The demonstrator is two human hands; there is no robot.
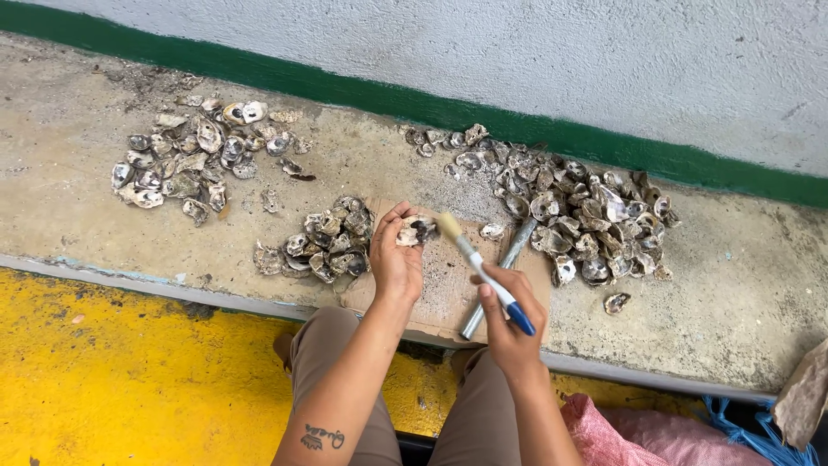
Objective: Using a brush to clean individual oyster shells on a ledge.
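Left hand (396,259) at frame centre, fingers pinching oyster shell (417,229), grey-white, rough, dark hollow. Right hand (509,315) gripping brush (483,272), white handle, blue end, bristles touching shell. Cardboard (444,289) beneath, overhanging ledge edge (129,278). Shell piles left, right, upper left; bare concrete between.

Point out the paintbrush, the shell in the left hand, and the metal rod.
paintbrush (486,278): head view, on its white handle.
shell (416,229): head view, on its middle.
metal rod (515,244): head view, on its upper shaft.
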